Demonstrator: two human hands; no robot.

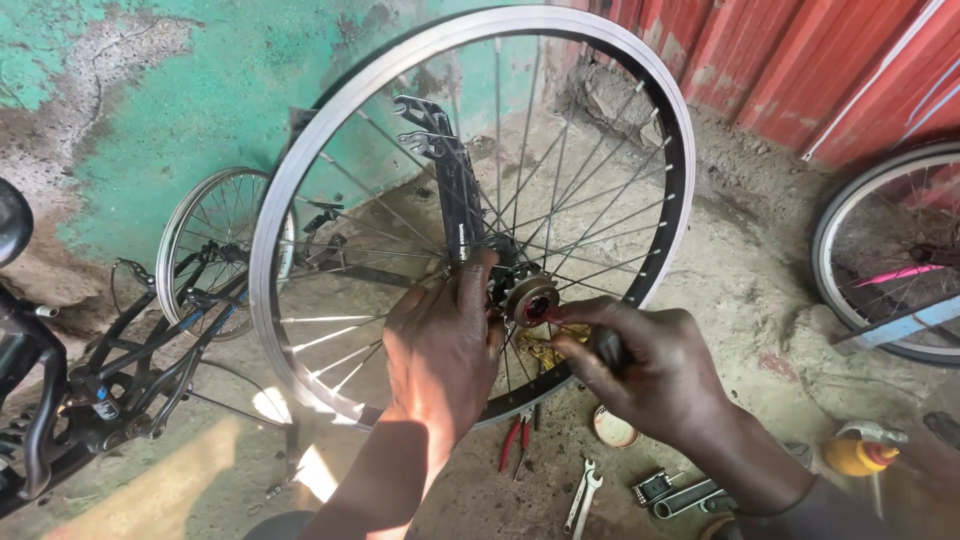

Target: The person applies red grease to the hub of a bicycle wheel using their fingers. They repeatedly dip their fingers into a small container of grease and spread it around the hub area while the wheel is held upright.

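A bare bicycle wheel (300, 170) with a silver rim and thin spokes stands upright in front of me. My left hand (440, 345) grips the wheel at its centre, the thumb lying beside the hub (530, 298). My right hand (650, 365) is closed around a dark-handled tool (608, 350) whose tip meets the open end of the hub. A black fork-like stand (450, 170) rises behind the spokes.
On the dirt floor lie red-handled pliers (515, 440), a spanner (582, 492), more wrenches (690, 496), a small round tin (612, 428) and a yellow bottle (860, 455). A dark bicycle frame (120, 360) lies left. Another wheel (890, 250) leans at right.
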